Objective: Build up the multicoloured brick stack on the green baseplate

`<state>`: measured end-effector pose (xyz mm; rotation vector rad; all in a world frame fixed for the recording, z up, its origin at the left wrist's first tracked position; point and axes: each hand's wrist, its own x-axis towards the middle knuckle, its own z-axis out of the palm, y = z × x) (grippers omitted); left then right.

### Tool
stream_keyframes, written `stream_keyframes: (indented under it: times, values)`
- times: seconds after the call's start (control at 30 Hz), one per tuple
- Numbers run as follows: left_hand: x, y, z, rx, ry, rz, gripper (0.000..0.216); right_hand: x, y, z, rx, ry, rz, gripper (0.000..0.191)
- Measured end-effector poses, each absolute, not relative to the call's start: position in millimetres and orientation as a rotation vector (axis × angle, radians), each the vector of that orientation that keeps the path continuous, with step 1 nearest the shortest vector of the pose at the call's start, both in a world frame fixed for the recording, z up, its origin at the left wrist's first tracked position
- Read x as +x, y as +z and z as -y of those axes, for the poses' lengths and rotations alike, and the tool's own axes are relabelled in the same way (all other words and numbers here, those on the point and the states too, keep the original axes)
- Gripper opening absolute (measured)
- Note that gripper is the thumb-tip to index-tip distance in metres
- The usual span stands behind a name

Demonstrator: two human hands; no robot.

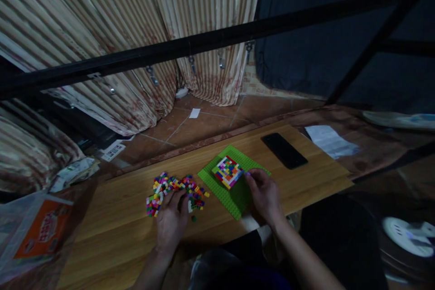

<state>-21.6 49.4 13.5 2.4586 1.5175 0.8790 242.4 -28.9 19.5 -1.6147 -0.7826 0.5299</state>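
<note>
Fingers, right hand (pixel 267 195), head view: a small purple brick (pixel 248 173) is pinched at the tips, just beside the brick square (pixel 228 171).
Fingers, left hand (pixel 172 218): curled down onto the loose bricks (pixel 175 183); whether one is gripped cannot be told.
Green board (pixel 245 195): laid slantwise on the wooden table (pixel 118 231); the multicoloured brick square is borne on its far half.
Stray: one dark green brick (pixel 193 219) is set apart, near side of the heap.
Black phone (pixel 284 150): laid flat, right of the board.
Table's left: a box with an orange label (pixel 44 229) is seen.
</note>
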Motion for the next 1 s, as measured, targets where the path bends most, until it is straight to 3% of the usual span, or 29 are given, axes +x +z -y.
stream_keyframes:
  times: [0.5,1.0]
  values:
    - [-63.2,-5.0,-25.9,2.673,1.103,-1.382,0.018,245.4,2.1,4.1,-1.43,0.585,0.579,0.031]
    - [-66.6,-13.0,-30.7,2.745,1.022,-1.298,0.016,249.2,1.1,6.4,-1.693,0.437,0.734,0.025]
